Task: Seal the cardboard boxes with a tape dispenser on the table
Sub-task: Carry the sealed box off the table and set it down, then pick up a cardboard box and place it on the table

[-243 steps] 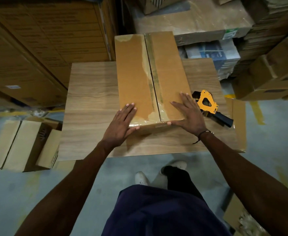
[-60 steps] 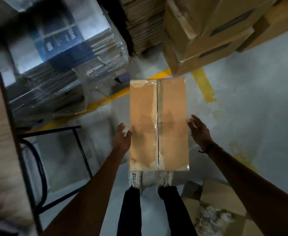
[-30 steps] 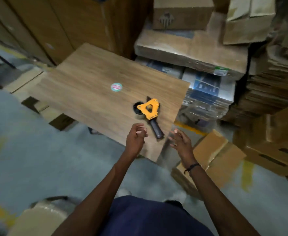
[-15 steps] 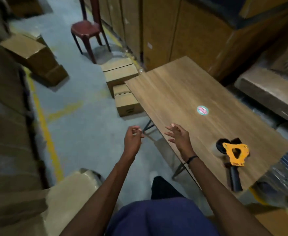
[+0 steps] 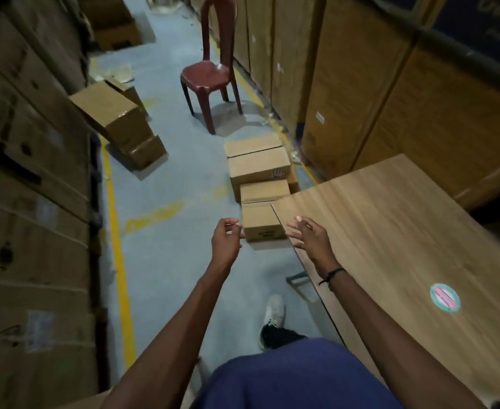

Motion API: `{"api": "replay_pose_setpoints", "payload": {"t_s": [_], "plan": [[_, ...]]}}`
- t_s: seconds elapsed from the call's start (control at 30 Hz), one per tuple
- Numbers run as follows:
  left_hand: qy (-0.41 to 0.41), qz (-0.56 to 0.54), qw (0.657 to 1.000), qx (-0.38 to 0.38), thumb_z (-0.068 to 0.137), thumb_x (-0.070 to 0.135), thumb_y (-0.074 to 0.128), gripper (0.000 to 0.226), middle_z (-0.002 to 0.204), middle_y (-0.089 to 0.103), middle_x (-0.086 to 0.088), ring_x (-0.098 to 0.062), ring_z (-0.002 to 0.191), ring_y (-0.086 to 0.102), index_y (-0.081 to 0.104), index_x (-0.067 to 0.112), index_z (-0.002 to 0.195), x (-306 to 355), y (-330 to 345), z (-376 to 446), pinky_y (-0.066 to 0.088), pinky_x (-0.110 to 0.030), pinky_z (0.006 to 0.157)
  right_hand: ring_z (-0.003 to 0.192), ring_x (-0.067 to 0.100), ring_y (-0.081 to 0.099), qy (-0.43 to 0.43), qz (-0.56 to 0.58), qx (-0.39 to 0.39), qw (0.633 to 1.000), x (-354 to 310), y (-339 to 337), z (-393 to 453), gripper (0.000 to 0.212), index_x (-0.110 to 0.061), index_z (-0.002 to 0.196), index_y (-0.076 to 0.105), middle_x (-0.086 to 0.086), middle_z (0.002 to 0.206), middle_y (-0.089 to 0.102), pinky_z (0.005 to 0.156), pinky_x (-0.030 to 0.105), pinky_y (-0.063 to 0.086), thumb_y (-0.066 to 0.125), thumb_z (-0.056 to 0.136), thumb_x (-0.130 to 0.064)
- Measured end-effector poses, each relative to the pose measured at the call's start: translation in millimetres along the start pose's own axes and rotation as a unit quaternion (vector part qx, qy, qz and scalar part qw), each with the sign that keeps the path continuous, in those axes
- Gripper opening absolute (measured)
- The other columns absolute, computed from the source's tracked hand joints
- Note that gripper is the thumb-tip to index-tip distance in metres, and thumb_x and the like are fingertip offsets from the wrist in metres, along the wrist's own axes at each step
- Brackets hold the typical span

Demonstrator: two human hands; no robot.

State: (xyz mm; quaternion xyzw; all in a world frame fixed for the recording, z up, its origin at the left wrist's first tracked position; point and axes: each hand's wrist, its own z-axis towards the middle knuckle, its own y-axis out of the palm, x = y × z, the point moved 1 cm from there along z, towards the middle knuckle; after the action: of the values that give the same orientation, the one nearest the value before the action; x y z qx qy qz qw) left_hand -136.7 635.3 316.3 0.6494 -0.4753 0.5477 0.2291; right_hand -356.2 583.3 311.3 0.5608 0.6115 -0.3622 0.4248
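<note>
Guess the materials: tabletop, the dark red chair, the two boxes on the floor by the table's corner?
Tabletop: looks like wood-grain laminate, a smooth matte brown streaked pattern; solid wood can't be ruled out.
Chair: likely moulded plastic, one-piece maroon with glossy highlights on the seat.
Boxes: corrugated cardboard by the look, matte tan with folded flaps and a seam on top.

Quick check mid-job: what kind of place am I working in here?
Most likely a warehouse or stockroom aisle: tall stacked cardboard cartons along both sides, a yellow painted floor line on grey concrete, and loose brown cardboard boxes on the floor beside the wooden packing table.
</note>
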Motion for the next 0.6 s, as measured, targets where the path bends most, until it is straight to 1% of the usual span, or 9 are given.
{"api": "replay_pose_setpoints", "payload": {"t_s": [0.13,0.2,0.27,0.33,0.5,0.6], "plan": [[-0.016,0.034,0.999,0.001,0.105,0.02,0.057,0.015,0.108,0.069,-0.009,-0.008,0.078,0.071,0.062,0.01,0.115,18,-4,76,0.053,-0.028,0.064,0.101,0.02,0.076,0.024,-0.018,-0.011,0.999,-19,18,71,0.029,-0.019,0.12,0.068,0.003,0.117,0.076,0.078,0.032,0.056,0.056,0.105,-0.041],[-0.021,0.052,0.998,0.0,0.105,0.02,0.057,0.015,0.107,0.069,-0.009,-0.01,0.079,0.071,0.062,0.01,0.115,24,-6,110,0.053,-0.03,0.065,0.1,0.02,0.076,0.036,-0.027,-0.013,0.999,-27,26,99,0.031,-0.017,0.121,0.068,0.004,0.116,0.076,0.074,0.028,0.056,0.056,0.105,-0.041],[-0.025,0.064,0.998,-0.006,0.105,0.019,0.057,0.016,0.106,0.068,-0.009,-0.012,0.079,0.071,0.062,0.009,0.116,29,-9,142,0.052,-0.029,0.064,0.099,0.02,0.076,0.053,-0.028,-0.007,0.998,-35,35,121,0.034,-0.014,0.123,0.068,0.004,0.114,0.076,0.07,0.023,0.055,0.057,0.105,-0.04],[-0.023,0.08,0.996,-0.022,0.105,0.02,0.056,0.017,0.106,0.068,-0.008,-0.014,0.081,0.071,0.062,0.009,0.116,35,-11,177,0.052,-0.029,0.063,0.1,0.021,0.076,0.064,-0.033,0.0,0.997,-38,46,143,0.035,-0.014,0.124,0.068,0.004,0.114,0.076,0.068,0.021,0.055,0.057,0.105,-0.041],[-0.021,0.128,0.99,-0.058,0.105,0.021,0.055,0.014,0.104,0.068,-0.009,-0.015,0.082,0.071,0.061,0.011,0.114,40,-13,280,0.052,-0.031,0.063,0.099,0.016,0.076,0.096,-0.039,0.021,0.994,-36,76,201,0.034,-0.02,0.124,0.067,0.0,0.116,0.076,0.07,0.024,0.055,0.059,0.103,-0.045],[-0.019,0.169,0.981,-0.096,0.106,0.023,0.053,0.017,0.106,0.068,-0.009,-0.015,0.083,0.071,0.06,0.011,0.116,40,-10,353,0.053,-0.033,0.067,0.095,0.01,0.074,0.104,-0.04,0.049,0.993,-42,99,243,0.03,-0.021,0.124,0.065,-0.003,0.115,0.074,0.068,0.02,0.055,0.056,0.105,-0.042]]}}
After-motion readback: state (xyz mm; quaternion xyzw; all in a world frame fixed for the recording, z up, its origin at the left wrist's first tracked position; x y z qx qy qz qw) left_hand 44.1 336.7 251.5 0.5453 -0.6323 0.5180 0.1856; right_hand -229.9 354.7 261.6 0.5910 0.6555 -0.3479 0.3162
